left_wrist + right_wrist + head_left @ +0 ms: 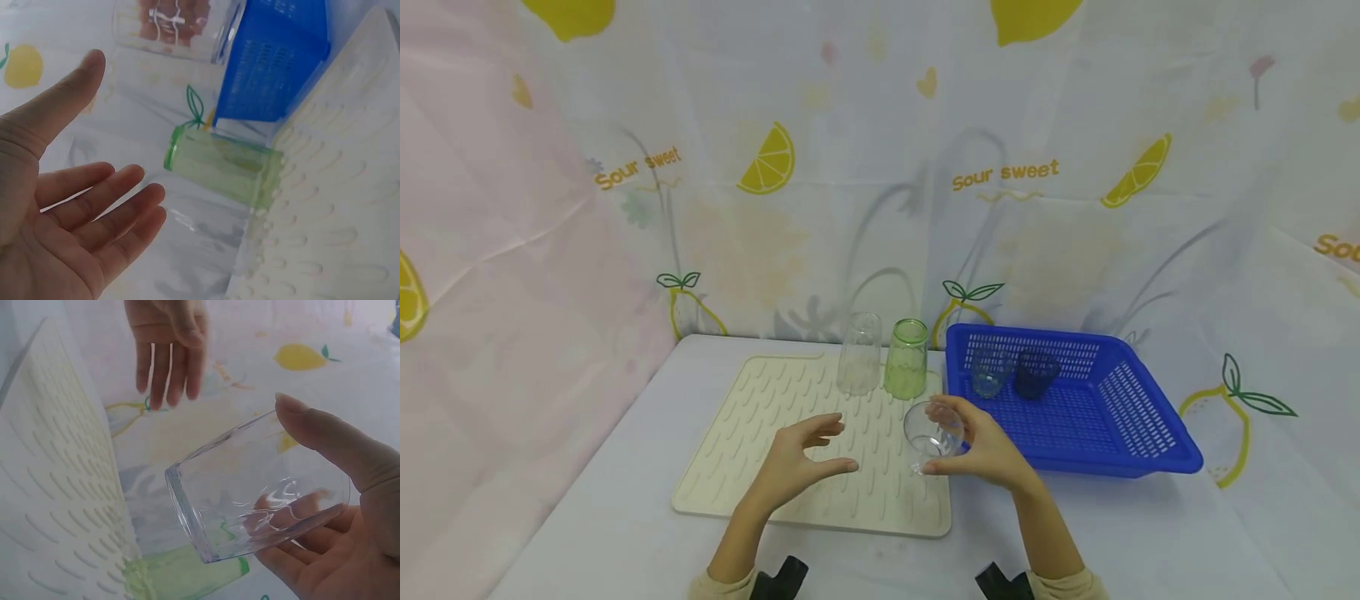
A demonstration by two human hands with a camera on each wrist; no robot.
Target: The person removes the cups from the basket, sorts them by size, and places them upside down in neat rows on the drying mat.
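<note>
My right hand [981,446] grips a clear drinking glass [931,433] above the right part of a cream drying mat [752,442]. In the right wrist view the thumb and fingers wrap the glass [250,494], whose thick base points to the left. My left hand [801,458] hovers over the mat with thumb and fingers apart and holds nothing; the left wrist view shows its palm [69,237] bare. Toward the back of the mat stand a tall clear glass [859,354] and a green glass [907,360], side by side.
A blue plastic basket [1150,454] stands to the right of the mat. Inside it are a bluish clear glass [989,375] and a dark glass [1036,375]. Behind the white table [1120,533] hangs a lemon-print cloth [850,100].
</note>
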